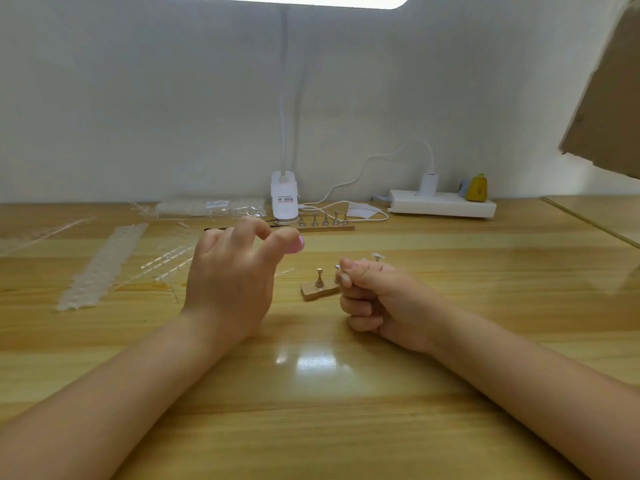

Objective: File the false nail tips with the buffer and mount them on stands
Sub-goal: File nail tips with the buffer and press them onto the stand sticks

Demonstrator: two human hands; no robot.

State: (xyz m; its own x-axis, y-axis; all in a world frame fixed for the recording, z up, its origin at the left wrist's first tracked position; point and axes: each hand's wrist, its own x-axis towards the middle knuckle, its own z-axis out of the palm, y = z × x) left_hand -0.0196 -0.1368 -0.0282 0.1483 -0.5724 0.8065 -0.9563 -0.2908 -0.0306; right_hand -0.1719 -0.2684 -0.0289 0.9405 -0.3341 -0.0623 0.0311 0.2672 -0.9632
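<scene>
right hand [375, 296] curled, pinching small metal stand [337, 268], clear nail tip [377, 256] above knuckles | left hand [232, 271] loose, empty | tip: light, brittle, slippery; hold edges

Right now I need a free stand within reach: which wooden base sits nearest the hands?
The short base between the hands, holding one visible gold stand; the long base with five stands lies back by the lamp clip.

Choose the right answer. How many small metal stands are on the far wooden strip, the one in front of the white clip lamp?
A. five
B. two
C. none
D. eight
A: five small metal stands stand in a row on the far wooden strip, just in front of the white clip lamp.
</scene>
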